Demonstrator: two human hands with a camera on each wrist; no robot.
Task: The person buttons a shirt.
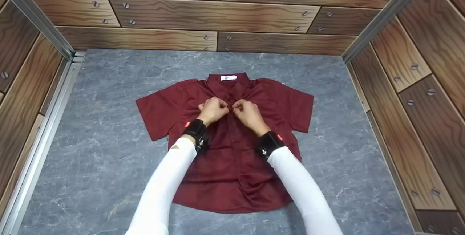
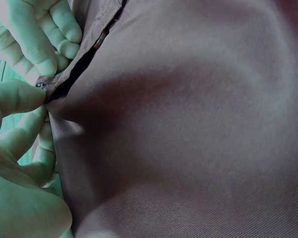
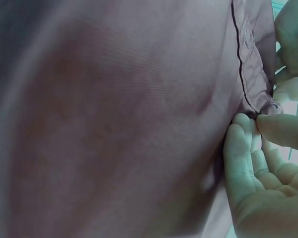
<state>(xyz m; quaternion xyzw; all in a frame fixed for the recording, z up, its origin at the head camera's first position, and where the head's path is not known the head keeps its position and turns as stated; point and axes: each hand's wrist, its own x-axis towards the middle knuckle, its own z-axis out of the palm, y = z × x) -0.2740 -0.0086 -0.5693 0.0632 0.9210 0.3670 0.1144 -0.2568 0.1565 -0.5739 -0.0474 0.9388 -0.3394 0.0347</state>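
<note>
A dark red short-sleeved shirt lies spread front up, its collar at the far side. Over the upper chest both hands meet at the front placket, just below the collar. My left hand pinches the placket's edge between thumb and fingers. Opposite it, my right hand pinches the cloth at the same spot. A small button shows between the fingertips in the left wrist view. The right wrist view shows a stitched buttonhole along the placket. How far the button is through its hole, I cannot tell.
Beneath the shirt is a grey marbled surface. Wood-patterned panels stand at the back and both sides, with metal rails along the left edge. A white label sits inside the collar.
</note>
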